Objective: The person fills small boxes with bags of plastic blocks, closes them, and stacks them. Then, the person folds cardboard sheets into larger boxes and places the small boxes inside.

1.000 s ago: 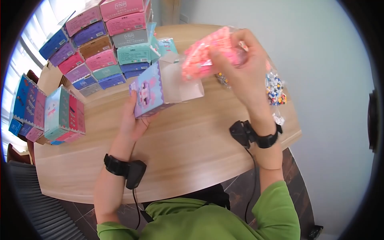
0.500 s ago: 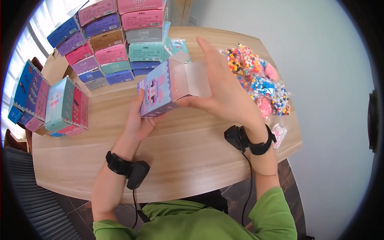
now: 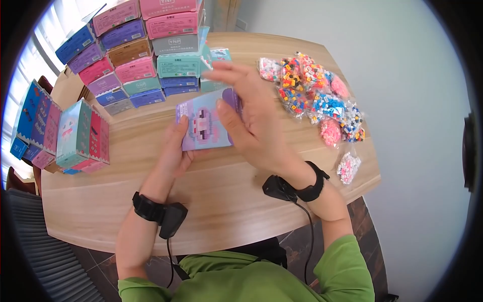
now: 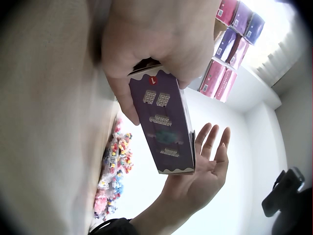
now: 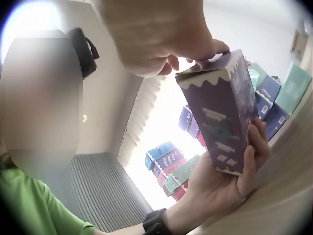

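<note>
My left hand [image 3: 173, 151] grips a small purple and light-blue cardboard box [image 3: 204, 128] by its left end, thumb on the printed front. In the left wrist view, the box [image 4: 164, 129] shows a dark purple side with brick pictures. My right hand [image 3: 264, 128] is at the box's other end, its fingers extended and its thumb over the front corner. From the right wrist, the right hand [image 5: 161, 39] has its fingertips right at the end flap [image 5: 203, 76], which lies across the opening. The inside of the box is hidden.
A tall stack of similar boxes [image 3: 136, 65] stands at the back left of the table [image 3: 241, 201]. More boxes [image 3: 83, 136] stand at the left edge. Several clear bags of colourful small bricks [image 3: 314, 85] lie at the right, a pink-and-white bag [image 3: 348, 167] nearest the front.
The right hand held a pink bag of bricks beside the open box; the bag has left that hand. The hand then moved left to the box end, and the white flap has folded in.
</note>
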Available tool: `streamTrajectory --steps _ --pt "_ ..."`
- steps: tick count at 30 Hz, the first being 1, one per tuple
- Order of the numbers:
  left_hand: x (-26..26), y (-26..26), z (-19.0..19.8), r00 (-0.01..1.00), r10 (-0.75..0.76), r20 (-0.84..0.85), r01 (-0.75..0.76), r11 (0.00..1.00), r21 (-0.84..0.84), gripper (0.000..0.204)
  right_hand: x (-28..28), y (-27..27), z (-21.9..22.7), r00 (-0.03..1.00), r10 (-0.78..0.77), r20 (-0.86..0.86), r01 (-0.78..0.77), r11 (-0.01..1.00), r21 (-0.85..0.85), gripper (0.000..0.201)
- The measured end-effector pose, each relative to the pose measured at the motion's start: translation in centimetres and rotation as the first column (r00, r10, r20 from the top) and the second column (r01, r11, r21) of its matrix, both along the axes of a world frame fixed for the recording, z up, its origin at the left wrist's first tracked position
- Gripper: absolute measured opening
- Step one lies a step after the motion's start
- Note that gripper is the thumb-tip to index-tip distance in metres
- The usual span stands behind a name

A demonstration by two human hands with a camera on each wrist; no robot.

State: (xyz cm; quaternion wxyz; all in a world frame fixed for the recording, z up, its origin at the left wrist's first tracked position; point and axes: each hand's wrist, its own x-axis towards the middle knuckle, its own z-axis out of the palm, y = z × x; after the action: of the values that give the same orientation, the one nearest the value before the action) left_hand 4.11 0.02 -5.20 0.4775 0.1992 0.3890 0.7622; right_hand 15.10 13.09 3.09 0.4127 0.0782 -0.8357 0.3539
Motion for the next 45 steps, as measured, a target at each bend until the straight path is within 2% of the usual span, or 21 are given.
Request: streamTrajectory --steps 1,4,5,7,10,13,14,15,16,17,20,23,26,29,32,35,37,41,44,45 --pt "0.3 0.1 0.2 1.0 0.028 -0.013 -0.029 0.999 -0.021 0.045 -0.4 0.0 -0.4 0.998 0.045 -0.047 -0.049 0.994 -0.095 0.043" --pt "-0.1 0.1 -0.2 0.999 0.044 0.027 -0.044 0.999 0.012 0.044 -1.0 -0.3 -1.0 0.972 -0.235 0.024 0.236 0.971 -0.029 0.042" --pt "-0.1 0.1 -0.2 0.998 0.056 0.021 -0.056 0.998 0.005 0.044 -1.0 0.0 -1.5 0.984 -0.118 0.132 0.143 0.97 -0.197 0.041" --pt "-0.1 0.1 -0.1 0.997 0.08 0.009 -0.08 0.997 -0.009 0.044 -1.2 0.7 -2.6 0.948 0.162 0.274 0.008 0.848 -0.531 0.039" --pt "-0.1 0.0 -0.1 0.996 0.087 0.028 -0.087 0.996 0.011 0.044 -1.8 1.4 -3.1 0.951 0.306 0.051 -0.163 0.631 -0.758 0.038" --pt "-0.1 0.1 -0.1 0.995 0.092 0.029 -0.092 0.995 0.023 0.044 -1.5 1.6 -2.4 0.92 0.317 0.23 -0.062 0.698 -0.713 0.049" --pt "-0.1 0.0 -0.1 0.996 0.089 0.031 -0.09 0.996 0.025 0.044 -1.4 1.1 -2.7 0.945 0.174 0.275 -0.008 0.857 -0.516 0.053" --pt "-0.2 -0.1 -0.2 0.996 0.087 0.033 -0.088 0.996 0.026 0.044 -1.3 0.1 -3.1 0.959 0.024 0.283 0.06 0.956 -0.286 0.058" --pt "-0.2 -0.1 -0.3 0.996 0.087 0.032 -0.088 0.996 0.03 0.044 -1.2 -0.6 -3.2 0.961 -0.123 0.249 0.137 0.99 -0.04 0.064" --pt "-0.2 0.0 -0.1 0.995 0.094 0.039 -0.096 0.995 0.029 0.044 -0.6 -0.6 -2.4 0.947 -0.033 0.321 0.05 0.998 -0.045 0.076" --pt "0.0 0.0 0.5 0.993 0.117 0.017 -0.118 0.993 0.031 0.046 0.5 -1.1 -1.2 0.871 -0.138 0.471 0.136 0.99 0.037 0.072" --pt "-0.2 0.1 0.1 0.988 0.147 -0.044 -0.144 0.988 0.055 0.049 0.7 -1.0 -0.9 0.859 -0.069 0.508 0.099 0.995 -0.033 0.072" --pt "-0.1 0.2 0.1 0.983 0.179 -0.037 -0.177 0.982 0.066 0.049 0.1 -0.7 -1.8 0.897 -0.167 0.41 0.135 0.985 0.107 0.065" --pt "-0.2 0.1 0.1 0.983 0.179 -0.026 -0.177 0.982 0.068 0.047 -0.5 -0.3 -2.0 0.909 0.091 0.408 0.034 0.956 -0.29 0.057" --pt "0.0 0.2 0.3 0.985 0.172 0.01 -0.172 0.982 0.077 0.045 -0.4 -0.1 -0.9 0.874 0.285 0.394 -0.016 0.827 -0.562 0.049" --pt "0.1 0.2 0.2 0.986 0.165 -0.009 -0.164 0.984 0.069 0.047 -0.2 -0.2 -0.6 0.869 0.277 0.409 0.026 0.801 -0.599 0.043" --pt "-0.1 0.1 -0.1 0.986 0.159 -0.046 -0.157 0.986 0.049 0.052 -0.1 -0.2 -0.3 0.862 0.326 0.389 0.001 0.765 -0.644 0.042" --pt "-0.4 -0.1 -0.3 0.989 0.148 -0.005 -0.147 0.987 0.067 0.05 -0.1 0.6 0.2 0.875 0.369 0.314 -0.029 0.687 -0.726 0.046" --pt "-0.3 0.0 -0.3 0.987 0.16 -0.029 -0.158 0.986 0.047 0.048 -0.1 0.4 0.2 0.738 0.293 0.608 0.096 0.846 -0.524 0.059" --pt "-0.1 0.0 -0.1 0.984 0.177 -0.037 -0.176 0.984 0.029 0.047 -0.2 0.2 -0.4 0.805 0.161 0.571 0.051 0.94 -0.337 0.062"
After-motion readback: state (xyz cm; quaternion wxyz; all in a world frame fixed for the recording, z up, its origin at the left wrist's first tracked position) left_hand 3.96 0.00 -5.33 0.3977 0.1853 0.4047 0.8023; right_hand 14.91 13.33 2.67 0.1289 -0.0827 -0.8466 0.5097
